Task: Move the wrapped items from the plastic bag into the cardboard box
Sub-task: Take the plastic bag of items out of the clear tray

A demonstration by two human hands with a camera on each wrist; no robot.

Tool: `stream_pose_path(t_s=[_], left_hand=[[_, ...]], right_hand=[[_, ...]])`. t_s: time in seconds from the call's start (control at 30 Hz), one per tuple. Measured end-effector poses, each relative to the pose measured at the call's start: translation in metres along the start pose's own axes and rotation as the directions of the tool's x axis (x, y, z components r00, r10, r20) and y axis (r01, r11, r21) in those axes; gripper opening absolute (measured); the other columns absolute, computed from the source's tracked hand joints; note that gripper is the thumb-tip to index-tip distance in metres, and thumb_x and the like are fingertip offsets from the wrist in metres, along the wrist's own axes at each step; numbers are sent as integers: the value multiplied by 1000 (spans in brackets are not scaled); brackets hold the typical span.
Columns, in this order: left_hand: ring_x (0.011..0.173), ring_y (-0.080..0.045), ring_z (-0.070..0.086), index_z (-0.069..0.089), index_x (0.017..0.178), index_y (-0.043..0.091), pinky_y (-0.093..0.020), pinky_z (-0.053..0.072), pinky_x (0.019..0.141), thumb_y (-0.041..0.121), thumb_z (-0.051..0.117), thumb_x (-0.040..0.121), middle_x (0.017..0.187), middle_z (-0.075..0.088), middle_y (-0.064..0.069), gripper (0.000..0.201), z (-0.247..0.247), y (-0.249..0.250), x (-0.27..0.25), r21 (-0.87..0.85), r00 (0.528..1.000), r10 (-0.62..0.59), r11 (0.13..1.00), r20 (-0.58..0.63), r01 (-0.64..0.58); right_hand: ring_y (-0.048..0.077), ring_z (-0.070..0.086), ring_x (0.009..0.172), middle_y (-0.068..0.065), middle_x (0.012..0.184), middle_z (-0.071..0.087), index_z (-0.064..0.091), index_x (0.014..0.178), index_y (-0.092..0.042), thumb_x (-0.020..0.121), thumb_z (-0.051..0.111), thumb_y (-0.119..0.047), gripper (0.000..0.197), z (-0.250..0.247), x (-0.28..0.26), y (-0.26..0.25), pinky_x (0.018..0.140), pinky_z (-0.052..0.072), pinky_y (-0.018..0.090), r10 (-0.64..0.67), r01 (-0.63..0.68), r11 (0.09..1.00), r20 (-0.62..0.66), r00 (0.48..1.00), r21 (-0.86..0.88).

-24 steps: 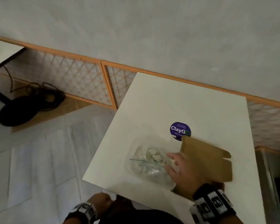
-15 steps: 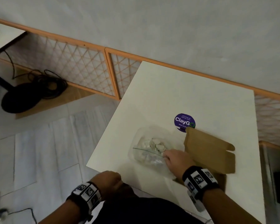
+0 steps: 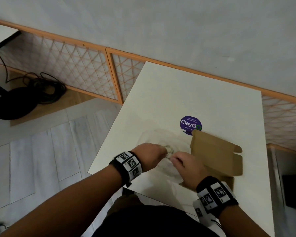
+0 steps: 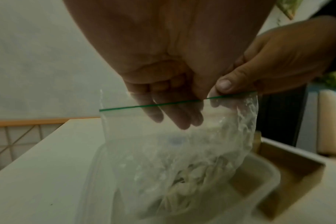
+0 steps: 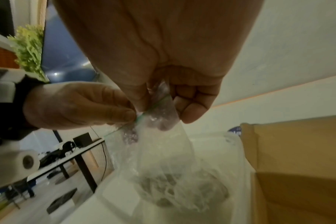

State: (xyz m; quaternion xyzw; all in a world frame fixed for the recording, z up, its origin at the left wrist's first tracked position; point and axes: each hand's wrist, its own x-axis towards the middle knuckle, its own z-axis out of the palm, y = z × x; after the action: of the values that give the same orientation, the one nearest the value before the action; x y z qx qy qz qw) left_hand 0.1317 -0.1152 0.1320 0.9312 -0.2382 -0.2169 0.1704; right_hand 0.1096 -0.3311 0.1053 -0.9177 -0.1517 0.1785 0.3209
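Note:
A clear zip bag (image 3: 167, 146) with a green seal strip (image 4: 153, 105) hangs just above the white table (image 3: 178, 93), its top raised. Pale wrapped items (image 4: 186, 189) lie bunched in its bottom (image 5: 182, 189). My left hand (image 3: 162, 152) pinches the bag's top edge, fingers (image 4: 173, 118) behind the film. My right hand (image 3: 174, 159) pinches the same edge beside it, thumb and fingers (image 5: 192, 112) on the strip. The brown cardboard box (image 3: 217, 154) stands open right of the bag, its lid flap raised. Something clear and rounded (image 4: 269, 171) lies under the bag; I cannot tell what it is.
A purple round sticker (image 3: 190, 124) sits on the table behind the box. The table's left edge drops to a tiled floor. A black stand base with coiled cables (image 3: 15, 103) lies far left by an orange lattice fence (image 3: 75, 69).
My left hand has come up from below the table edge to the bag. Both hands now pinch its top, which has risen off the table. The head camera has tilted downward.

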Motion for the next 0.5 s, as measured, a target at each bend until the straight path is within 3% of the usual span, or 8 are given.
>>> stream_pose_path(t_s=[0.17, 0.27, 0.37, 0.5], left_hand=[[85, -4, 67, 67, 106, 29, -29, 55, 81, 35, 53, 104, 93, 74, 14, 16, -52, 13, -22, -317, 995, -31, 948, -98, -2], [77, -1, 67, 69, 101, 31, -17, 51, 73, 35, 58, 103, 87, 73, 16, 11, -93, 35, -45, -404, 987, -12, 913, -160, -55], [72, -2, 71, 70, 100, 29, -23, 56, 71, 36, 58, 104, 89, 74, 14, 14, -122, 52, -66, -497, 990, 0, 865, -143, -72], [73, -6, 73, 71, 100, 26, -28, 60, 76, 40, 58, 103, 92, 77, 10, 19, -115, 51, -63, -560, 999, -18, 828, 40, 37]], right_hand=[[15, 63, 80, -5, 84, 67, 67, 91, -25, 103, 50, -37, 24, -45, -15, -41, 75, 54, 46, -49, 83, 963, -137, 989, 257], [14, 64, 80, -6, 84, 66, 69, 97, -24, 104, 51, -39, 25, -83, -36, -78, 72, 53, 29, -102, 153, 927, -161, 982, 342], [11, 57, 67, -1, 73, 61, 71, 98, -19, 104, 52, -35, 26, -112, -54, -99, 63, 46, 19, -131, 163, 898, -105, 986, 409], [11, 52, 63, 2, 67, 58, 73, 96, -17, 107, 54, -23, 23, -102, -48, -79, 61, 45, 22, -61, 4, 864, 97, 993, 503]])
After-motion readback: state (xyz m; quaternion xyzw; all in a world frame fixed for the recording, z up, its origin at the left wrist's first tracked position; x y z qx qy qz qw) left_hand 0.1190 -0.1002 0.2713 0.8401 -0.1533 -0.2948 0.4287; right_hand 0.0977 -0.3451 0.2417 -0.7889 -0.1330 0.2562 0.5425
